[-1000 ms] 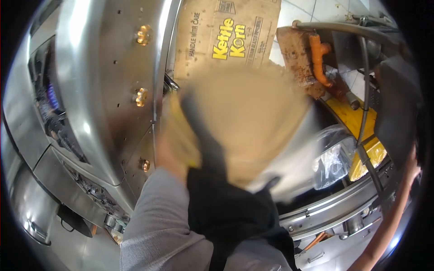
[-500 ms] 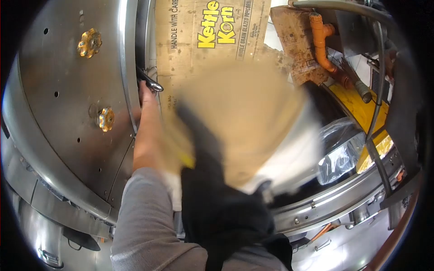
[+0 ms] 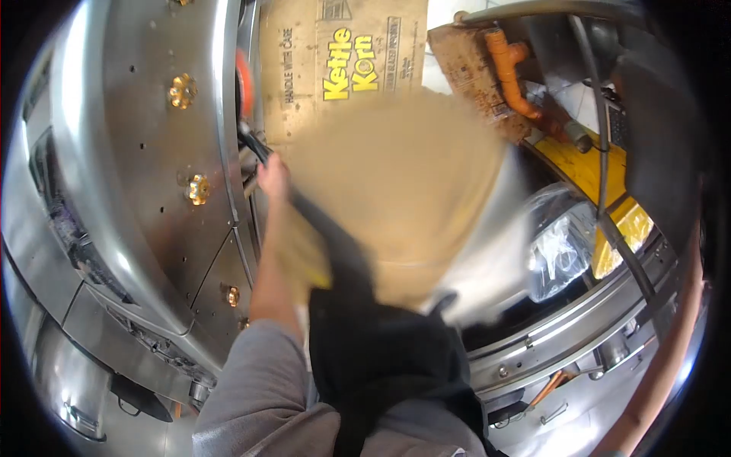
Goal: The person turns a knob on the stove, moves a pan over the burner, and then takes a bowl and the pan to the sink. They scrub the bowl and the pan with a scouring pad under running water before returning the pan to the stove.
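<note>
My left hand (image 3: 273, 177) is closed round the black handle of a pan (image 3: 244, 85). The pan has a red-orange underside or rim, seen nearly edge-on. It is in the narrow gap between the steel stove front (image 3: 164, 164) and a flattened Kettle Korn cardboard box (image 3: 301, 68). My right forearm (image 3: 661, 373) rises along the right edge of the head view. The fingers of my right hand are lost at the dark border, so its grip does not show.
Golden knobs (image 3: 198, 190) stick out from the stove front. On the right are an orange pipe (image 3: 505, 72), a yellow panel (image 3: 567, 164), clear plastic wrapping (image 3: 560, 259) and a grey hose (image 3: 598, 114). A blurred beige patch covers the middle floor.
My left hand has drawn the handle back toward me, and the red part of the pan has come into view. The view has shifted, and my right forearm now shows at the right edge.
</note>
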Tool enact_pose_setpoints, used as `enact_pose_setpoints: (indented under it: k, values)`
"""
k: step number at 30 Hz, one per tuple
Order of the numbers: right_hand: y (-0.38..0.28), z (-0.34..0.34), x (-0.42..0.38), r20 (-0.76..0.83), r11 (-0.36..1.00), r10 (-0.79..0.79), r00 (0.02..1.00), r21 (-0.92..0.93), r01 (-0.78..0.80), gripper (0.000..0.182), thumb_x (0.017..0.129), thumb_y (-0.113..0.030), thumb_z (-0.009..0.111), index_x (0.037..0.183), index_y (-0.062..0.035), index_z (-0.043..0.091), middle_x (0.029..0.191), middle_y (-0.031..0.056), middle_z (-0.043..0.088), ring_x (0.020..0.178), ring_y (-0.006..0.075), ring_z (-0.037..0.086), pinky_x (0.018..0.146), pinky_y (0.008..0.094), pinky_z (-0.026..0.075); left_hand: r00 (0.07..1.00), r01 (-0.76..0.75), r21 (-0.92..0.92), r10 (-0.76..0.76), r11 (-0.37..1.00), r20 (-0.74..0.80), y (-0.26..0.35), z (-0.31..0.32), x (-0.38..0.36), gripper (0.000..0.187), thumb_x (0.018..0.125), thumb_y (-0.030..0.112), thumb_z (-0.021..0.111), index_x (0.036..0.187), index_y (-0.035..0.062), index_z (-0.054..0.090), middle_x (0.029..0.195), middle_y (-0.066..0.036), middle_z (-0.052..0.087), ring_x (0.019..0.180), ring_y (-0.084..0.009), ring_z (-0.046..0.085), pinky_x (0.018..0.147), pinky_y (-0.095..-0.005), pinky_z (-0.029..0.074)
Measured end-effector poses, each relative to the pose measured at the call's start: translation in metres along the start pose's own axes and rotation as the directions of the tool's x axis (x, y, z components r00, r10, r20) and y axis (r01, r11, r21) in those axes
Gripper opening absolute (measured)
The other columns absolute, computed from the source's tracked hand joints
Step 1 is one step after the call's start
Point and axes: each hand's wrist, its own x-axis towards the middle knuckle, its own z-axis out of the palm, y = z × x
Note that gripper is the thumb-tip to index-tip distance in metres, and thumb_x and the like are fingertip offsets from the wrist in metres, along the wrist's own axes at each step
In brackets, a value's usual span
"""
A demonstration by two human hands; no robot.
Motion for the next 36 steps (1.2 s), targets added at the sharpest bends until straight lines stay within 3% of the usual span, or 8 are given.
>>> enact_pose_setpoints:
  k: [1,3,5,6,13,18,27,36]
  values:
    - [0.003,0.009,-0.010,-0.016,1.000,0.011,1.000,-0.017,-0.011,0.092,0.089,-0.059,0.069,0.146,0.0035,0.034,0.141,0.0257,0.047,0.128,0.0407,0.051,0.101,0.0536,0.048,0.995,0.055,0.026,-0.057,0.998,0.084,-0.011,-0.006,-0.013,0.016,0.088,0.023,0.067,0.086,0.0119,0.056,0.066,0.002,0.053,0.053,-0.0081,0.048,0.047,-0.0234,0.034]
    - [0.016,0.025,-0.031,0.180,0.803,0.404,0.897,0.400,-0.442,0.056,0.099,-0.015,0.065,0.150,-0.0077,0.042,0.148,0.0127,0.050,0.123,0.0264,0.061,0.107,0.0344,0.046,0.960,0.179,0.051,-0.186,0.982,0.208,0.008,0.000,-0.074,0.012,0.091,0.023,0.063,0.089,0.0128,0.057,0.068,0.002,0.054,0.054,-0.0086,0.049,0.046,-0.0226,0.034]
    - [-0.013,0.011,-0.010,-0.006,0.870,0.332,0.943,0.388,-0.304,0.060,0.093,-0.021,0.073,0.147,-0.0089,0.048,0.141,0.0158,0.056,0.120,0.0235,0.063,0.099,0.0357,0.051,0.922,0.243,0.067,-0.252,0.968,0.294,0.054,0.009,-0.145,0.009,0.093,0.021,0.061,0.090,0.0134,0.057,0.067,0.002,0.054,0.053,-0.0093,0.049,0.046,-0.0226,0.034]
    - [-0.017,0.003,-0.003,-0.115,0.981,0.190,0.975,0.070,-0.183,0.065,0.090,-0.023,0.075,0.147,-0.0112,0.048,0.142,0.0165,0.055,0.128,0.0303,0.056,0.107,0.0391,0.046,0.911,0.229,0.070,-0.239,0.971,0.336,0.059,0.004,-0.163,0.009,0.093,0.021,0.061,0.090,0.0133,0.057,0.067,0.002,0.053,0.053,-0.0096,0.049,0.046,-0.0229,0.034]
    - [-0.022,-0.002,-0.001,-0.157,0.965,0.243,0.957,0.141,-0.222,0.067,0.087,-0.027,0.074,0.146,-0.0123,0.047,0.144,0.0171,0.050,0.132,0.0369,0.049,0.111,0.0442,0.041,0.557,0.317,0.316,-0.445,0.894,0.702,0.139,-0.090,-0.279,0.010,0.094,0.017,0.061,0.088,0.0128,0.054,0.062,0.001,0.049,0.048,-0.0115,0.046,0.044,-0.0254,0.035]
    - [-0.027,-0.009,0.001,-0.177,0.957,0.266,0.948,0.164,-0.238,0.066,0.085,-0.029,0.073,0.143,-0.0101,0.049,0.143,0.0168,0.052,0.130,0.0375,0.049,0.109,0.0458,0.041,0.354,0.343,0.480,-0.585,0.807,0.730,0.175,-0.120,-0.280,0.012,0.094,0.014,0.062,0.087,0.0124,0.053,0.059,0.001,0.046,0.045,-0.0129,0.045,0.043,-0.0272,0.035]
    - [-0.028,-0.014,-0.004,-0.139,0.919,0.350,0.926,0.243,-0.311,0.070,0.083,-0.026,0.075,0.145,-0.0122,0.044,0.144,0.0140,0.048,0.135,0.0345,0.043,0.112,0.0507,0.037,0.449,0.260,0.403,-0.480,0.877,0.753,0.203,-0.132,-0.359,0.013,0.094,0.011,0.063,0.087,0.0108,0.052,0.057,0.000,0.045,0.045,-0.0137,0.045,0.044,-0.0286,0.037]
    - [-0.027,-0.020,0.000,-0.063,0.906,0.344,0.937,0.285,-0.314,0.073,0.085,-0.031,0.073,0.149,-0.0119,0.044,0.148,0.0162,0.047,0.137,0.0361,0.042,0.115,0.0484,0.033,0.827,-0.319,-0.012,0.285,0.948,0.484,0.326,-0.161,-0.368,0.009,0.092,0.011,0.064,0.091,0.0071,0.056,0.064,-0.001,0.054,0.054,-0.0110,0.053,0.049,-0.0263,0.042]
